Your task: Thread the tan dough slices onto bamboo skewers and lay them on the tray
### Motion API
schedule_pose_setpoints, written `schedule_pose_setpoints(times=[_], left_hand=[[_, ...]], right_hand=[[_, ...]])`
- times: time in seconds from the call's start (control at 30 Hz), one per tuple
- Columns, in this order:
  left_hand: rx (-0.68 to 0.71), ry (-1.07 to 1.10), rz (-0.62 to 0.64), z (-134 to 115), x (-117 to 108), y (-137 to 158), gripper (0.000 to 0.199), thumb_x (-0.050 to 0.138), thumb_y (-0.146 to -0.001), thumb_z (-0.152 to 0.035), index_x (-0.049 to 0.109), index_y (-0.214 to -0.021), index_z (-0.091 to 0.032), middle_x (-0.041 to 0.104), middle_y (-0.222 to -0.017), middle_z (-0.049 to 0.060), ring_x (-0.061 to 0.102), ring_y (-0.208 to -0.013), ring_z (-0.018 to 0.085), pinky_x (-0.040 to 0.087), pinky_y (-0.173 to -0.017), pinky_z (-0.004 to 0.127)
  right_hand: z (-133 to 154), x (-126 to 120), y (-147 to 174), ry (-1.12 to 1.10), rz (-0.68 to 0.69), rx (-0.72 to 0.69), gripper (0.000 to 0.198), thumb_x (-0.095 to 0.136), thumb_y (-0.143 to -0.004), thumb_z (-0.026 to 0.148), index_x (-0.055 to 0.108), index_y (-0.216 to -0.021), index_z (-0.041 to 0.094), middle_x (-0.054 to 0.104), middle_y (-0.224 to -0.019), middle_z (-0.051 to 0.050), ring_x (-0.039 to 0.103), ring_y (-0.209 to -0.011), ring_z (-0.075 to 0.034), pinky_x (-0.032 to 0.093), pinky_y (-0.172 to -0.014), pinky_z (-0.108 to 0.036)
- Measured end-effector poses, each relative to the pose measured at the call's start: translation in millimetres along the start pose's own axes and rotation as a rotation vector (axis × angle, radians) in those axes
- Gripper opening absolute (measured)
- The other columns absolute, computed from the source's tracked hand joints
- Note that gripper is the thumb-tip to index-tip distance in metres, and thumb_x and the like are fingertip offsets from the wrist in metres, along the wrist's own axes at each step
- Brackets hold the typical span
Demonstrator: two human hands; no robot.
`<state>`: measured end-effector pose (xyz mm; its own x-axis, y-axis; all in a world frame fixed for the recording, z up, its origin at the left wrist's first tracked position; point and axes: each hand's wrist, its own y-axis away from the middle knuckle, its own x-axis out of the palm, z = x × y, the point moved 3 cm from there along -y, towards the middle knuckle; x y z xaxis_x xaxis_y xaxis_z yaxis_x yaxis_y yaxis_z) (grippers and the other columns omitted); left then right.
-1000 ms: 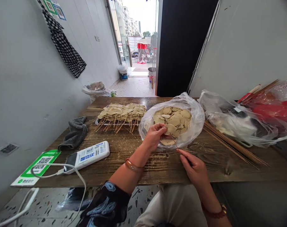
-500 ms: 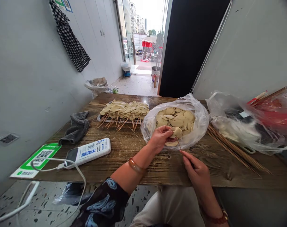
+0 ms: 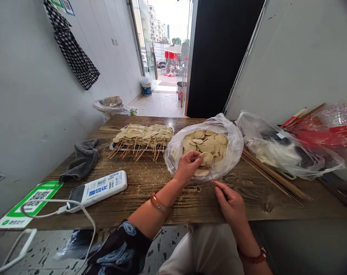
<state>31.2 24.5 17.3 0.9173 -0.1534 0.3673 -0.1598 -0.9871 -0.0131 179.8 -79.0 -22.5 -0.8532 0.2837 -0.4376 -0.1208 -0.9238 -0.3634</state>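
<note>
Over the near rim of a clear plastic bag (image 3: 233,141), my left hand (image 3: 188,165) pinches a thin, round, pale beige slice (image 3: 207,158). Many more such slices (image 3: 213,144) fill the bag; I cannot tell what food they are. My right hand (image 3: 229,199) is closed on a thin wooden skewer (image 3: 210,174), whose upper end reaches the slice in my left hand. Whether the tip has gone through the slice is too small to tell. To the left, a metal tray (image 3: 112,146) bears stacked, skewered slices (image 3: 144,133) with their sticks pointing toward me.
Loose skewers (image 3: 273,175) lie right of the bag, beside another plastic bag (image 3: 279,149) and red packaging (image 3: 316,130). On the left are a grey cloth (image 3: 83,158), a white power bank (image 3: 104,188) with its cable (image 3: 89,215), and a green QR card (image 3: 33,202).
The whole view has shifted slightly, so things appear further left. The slice in my left hand now shows its round face more fully. Both hands keep their hold.
</note>
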Motion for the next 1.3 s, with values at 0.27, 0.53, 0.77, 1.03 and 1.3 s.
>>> schedule_pose_setpoints(times=[0.27,0.53,0.77,1.03,1.3], left_hand=[[-0.002,-0.089,0.095,10,7,3,0.030,0.077,-0.064,-0.035,0.058,-0.072,-0.014,0.062,-0.061,-0.001,0.063,-0.057,0.013,0.053,-0.058,0.025],[-0.151,0.074,0.205,3,8,10,0.046,0.079,-0.064,-0.043,0.064,-0.096,-0.013,0.069,-0.083,0.004,0.064,-0.068,0.013,0.052,-0.067,0.026],[-0.178,0.114,0.335,4,12,13,0.043,0.077,-0.066,-0.048,0.068,-0.088,-0.011,0.071,-0.084,0.009,0.067,-0.079,0.019,0.051,-0.076,0.030],[-0.133,0.136,0.204,1,5,9,0.045,0.079,-0.061,-0.049,0.068,-0.082,-0.010,0.070,-0.076,0.007,0.067,-0.073,0.018,0.051,-0.076,0.031],[-0.140,0.102,0.244,3,16,16,0.047,0.079,-0.060,-0.050,0.069,-0.081,-0.010,0.069,-0.072,0.006,0.066,-0.068,0.017,0.050,-0.076,0.030]], right_hand=[[1,-3,0,-0.004,-0.019,0.041,0.030,0.049,-0.090,0.035,0.072,-0.103,0.021,0.075,-0.097,-0.007,0.070,-0.091,-0.024,0.055,-0.080,-0.033],[-8,-4,5,-0.119,-0.035,0.172,0.036,0.054,-0.087,0.043,0.073,-0.101,0.016,0.063,-0.056,0.000,0.059,-0.051,-0.015,0.045,-0.047,-0.023],[-13,-1,7,-0.156,0.006,0.204,0.038,0.055,-0.086,0.047,0.073,-0.099,0.016,0.059,-0.053,0.001,0.052,-0.046,-0.012,0.039,-0.041,-0.021],[-8,-1,4,-0.070,0.038,0.114,0.030,0.056,-0.086,0.042,0.074,-0.097,0.019,0.074,-0.081,-0.006,0.067,-0.071,-0.020,0.052,-0.061,-0.027],[-4,-5,5,-0.026,-0.016,0.118,0.032,0.053,-0.087,0.041,0.073,-0.096,0.018,0.074,-0.090,-0.007,0.068,-0.080,-0.021,0.053,-0.074,-0.030]])
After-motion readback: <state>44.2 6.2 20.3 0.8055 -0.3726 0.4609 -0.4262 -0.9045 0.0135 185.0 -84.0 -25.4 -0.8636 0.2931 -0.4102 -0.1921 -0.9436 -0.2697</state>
